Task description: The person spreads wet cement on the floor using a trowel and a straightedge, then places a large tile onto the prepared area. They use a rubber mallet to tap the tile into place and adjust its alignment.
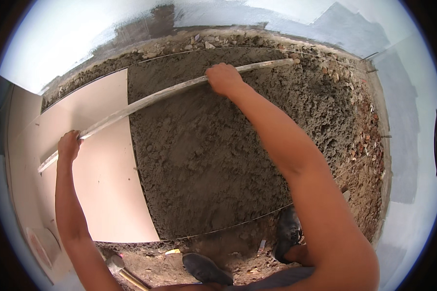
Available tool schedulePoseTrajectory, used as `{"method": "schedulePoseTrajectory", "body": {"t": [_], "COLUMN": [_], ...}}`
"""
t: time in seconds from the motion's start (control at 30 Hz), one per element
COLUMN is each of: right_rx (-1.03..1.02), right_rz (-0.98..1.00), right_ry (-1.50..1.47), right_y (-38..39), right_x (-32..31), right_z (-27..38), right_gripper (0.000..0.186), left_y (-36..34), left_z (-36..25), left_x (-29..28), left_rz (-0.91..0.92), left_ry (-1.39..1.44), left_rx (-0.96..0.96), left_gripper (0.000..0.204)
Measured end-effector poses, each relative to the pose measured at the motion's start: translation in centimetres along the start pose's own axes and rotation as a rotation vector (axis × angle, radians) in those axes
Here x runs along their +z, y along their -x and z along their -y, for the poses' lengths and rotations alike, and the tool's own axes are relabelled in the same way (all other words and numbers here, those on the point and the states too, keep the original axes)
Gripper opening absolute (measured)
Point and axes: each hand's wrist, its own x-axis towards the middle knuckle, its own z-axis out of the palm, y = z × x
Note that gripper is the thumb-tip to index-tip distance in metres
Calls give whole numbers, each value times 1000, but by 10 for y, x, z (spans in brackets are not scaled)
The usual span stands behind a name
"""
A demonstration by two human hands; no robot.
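Bar (155, 97) long, slim, in left grip (69, 145), right grip (224, 79); mortar (204, 160) lumpy

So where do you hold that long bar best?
Probably from the near side, with grips wide apart, as now: left hand near its left end, right hand past the middle. The long bar is narrow and reaches across pale tile and gray mortar, so spread grips should help keep it steady.

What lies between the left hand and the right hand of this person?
In the head view, a stretch of the long pale bar spans between them; beneath it lie a pale tile and rough grey mortar.
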Motion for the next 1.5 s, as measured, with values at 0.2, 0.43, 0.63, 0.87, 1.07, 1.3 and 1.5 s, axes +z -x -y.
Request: {"method": "schedulePoseTrajectory", "body": {"t": [0.2, 0.43, 0.63, 0.87, 1.07, 1.3, 1.5], "right_rx": [-3, -21, -31, -45, -63, -70, -85], "right_rz": [-1, 4, 17, -29, 55, 119, 63], "right_ry": [-18, -34, -56, -114, -111, -108, -148], "right_y": [32, 68, 103, 145, 173, 219, 255], "right_x": [3, 3, 10, 12, 12, 19, 11], "right_z": [5, 14, 26, 41, 49, 58, 68], "right_gripper": [17, 14, 12, 10, 10, 8, 13], "left_y": [10, 32, 59, 108, 134, 156, 166], "left_z": [-3, -3, 0, -6, -4, -10, -12], "left_x": [-2, 1, 5, 5, 12, 14, 16], "left_rz": [17, 32, 44, 73, 76, 58, 84], "left_ry": [23, 47, 45, 95, 66, 60, -8], "left_rx": [9, 24, 47, 25, 15, 59, 110], "left_gripper": [28, 31, 31, 31, 30, 29, 25]}}
